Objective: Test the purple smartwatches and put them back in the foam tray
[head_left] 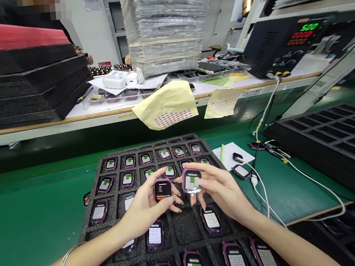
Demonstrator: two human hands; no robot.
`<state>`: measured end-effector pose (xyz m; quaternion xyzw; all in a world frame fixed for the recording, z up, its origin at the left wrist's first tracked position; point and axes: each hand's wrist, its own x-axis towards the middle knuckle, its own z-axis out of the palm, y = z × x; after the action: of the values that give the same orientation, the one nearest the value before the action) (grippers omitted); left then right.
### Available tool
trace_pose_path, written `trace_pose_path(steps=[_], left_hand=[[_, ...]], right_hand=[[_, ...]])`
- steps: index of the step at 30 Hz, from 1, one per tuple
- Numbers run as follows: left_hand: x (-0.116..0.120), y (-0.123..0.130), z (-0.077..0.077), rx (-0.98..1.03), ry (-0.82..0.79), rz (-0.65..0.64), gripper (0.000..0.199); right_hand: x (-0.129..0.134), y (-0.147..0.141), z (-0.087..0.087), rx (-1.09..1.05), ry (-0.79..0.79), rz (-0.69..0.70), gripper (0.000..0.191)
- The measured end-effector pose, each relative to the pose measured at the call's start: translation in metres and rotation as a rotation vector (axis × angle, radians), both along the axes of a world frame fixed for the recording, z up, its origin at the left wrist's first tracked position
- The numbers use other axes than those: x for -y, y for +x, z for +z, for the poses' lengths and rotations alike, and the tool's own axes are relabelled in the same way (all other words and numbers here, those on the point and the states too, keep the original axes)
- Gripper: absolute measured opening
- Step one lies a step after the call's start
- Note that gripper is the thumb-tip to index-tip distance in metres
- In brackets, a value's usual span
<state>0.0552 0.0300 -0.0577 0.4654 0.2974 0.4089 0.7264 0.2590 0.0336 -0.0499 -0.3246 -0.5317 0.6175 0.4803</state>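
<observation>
My left hand (150,199) is closed around a purple smartwatch body (163,189), whose dark screen shows white text and a red strip at the bottom. In my right hand (217,183) is another purple watch body (191,180), lit with a white and green grid; the thumb lies over its right edge. Both are held side by side above a black foam tray (185,227) with square pockets. Several strapless watches sit in the pockets, such as one watch (210,220) below my right hand, most showing white or green grids. One pocket beneath my hands holds no watch.
A power supply (290,44) with lit digits stands on the shelf at right. Cables (262,183) and a white paper (229,155) lie on the green table. Foam stacks (21,88) and stacked plastic trays (165,30) rise behind. Another person (31,21) is at back left.
</observation>
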Motion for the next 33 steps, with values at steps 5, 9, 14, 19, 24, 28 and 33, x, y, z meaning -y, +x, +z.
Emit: trace_pose_path(steps=[5, 9, 14, 19, 24, 28, 33], left_hand=[[0.000, -0.001, -0.001, 0.022, 0.042, -0.019, 0.060], [-0.001, -0.001, 0.000, 0.010, 0.048, 0.015, 0.051], [-0.003, -0.001, 0.002, -0.058, 0.016, 0.039, 0.047], [-0.003, -0.002, 0.001, -0.041, 0.006, 0.045, 0.054], [-0.002, -0.001, -0.001, 0.031, 0.021, -0.015, 0.067], [0.000, 0.002, -0.005, 0.016, 0.005, -0.018, 0.061], [0.004, 0.005, -0.013, -0.003, -0.020, -0.132, 0.079]], right_hand=[[0.001, -0.003, -0.003, 0.096, 0.038, -0.066, 0.028], [0.001, -0.001, -0.004, 0.097, 0.062, -0.015, 0.028], [0.003, 0.001, -0.001, 0.035, 0.039, 0.103, 0.039], [0.007, -0.001, 0.005, 0.075, 0.039, 0.106, 0.048], [0.010, 0.005, 0.001, 0.149, 0.041, 0.068, 0.048], [0.013, 0.021, -0.001, 0.228, 0.044, 0.057, 0.057], [0.009, 0.059, -0.011, 0.476, 0.015, 0.060, 0.060]])
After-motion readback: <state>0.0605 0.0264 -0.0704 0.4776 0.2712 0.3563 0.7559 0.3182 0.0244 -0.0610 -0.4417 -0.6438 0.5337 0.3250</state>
